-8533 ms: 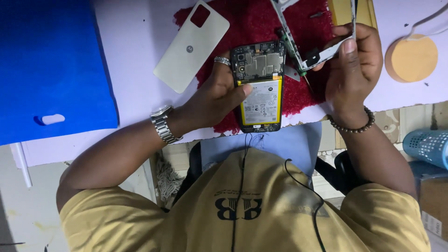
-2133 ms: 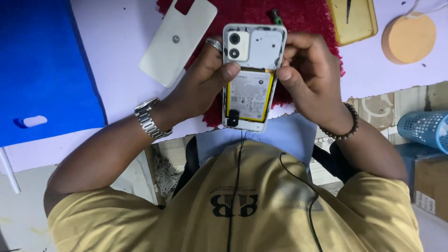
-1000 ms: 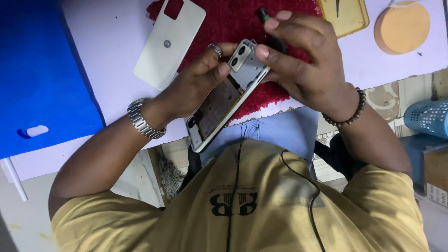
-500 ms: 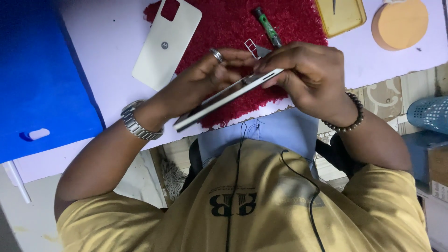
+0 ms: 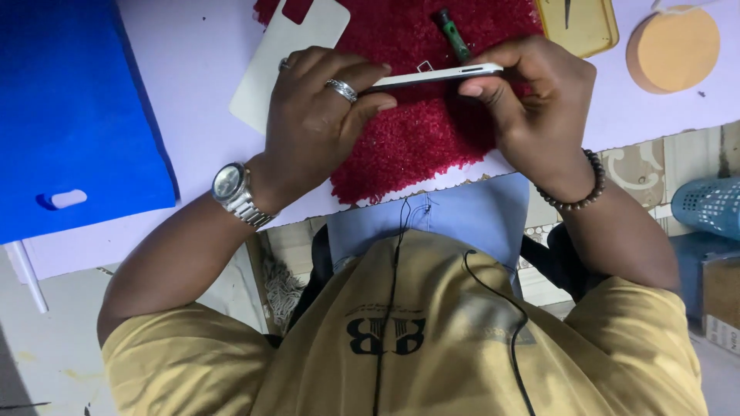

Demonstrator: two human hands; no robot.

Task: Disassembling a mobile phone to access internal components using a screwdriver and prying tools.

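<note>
A: Head view: left hand (image 5: 312, 115) and right hand (image 5: 532, 100) pinch the phone (image 5: 439, 75) edge-on, fingers closed on each end, above the red mat (image 5: 416, 146).

B: Could slip, I reckon. Thin edge grip, and the screwdriver (image 5: 453, 35) lies just beyond those fingers.

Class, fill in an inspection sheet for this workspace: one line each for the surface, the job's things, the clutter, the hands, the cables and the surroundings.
Surface: pale table with a red fuzzy mat on it.
Job's things: white phone held edge-on over the mat; white back cover lies partly on the mat; green-handled tool on the mat.
Clutter: blue folder at one side, yellow case, round orange pad.
Hands: left hand, with ring and wristwatch, and right hand, with bead bracelet, grip the phone's ends.
Cables: thin black cord down the yellow shirt.
Surroundings: blue basket and tiled floor.
</note>
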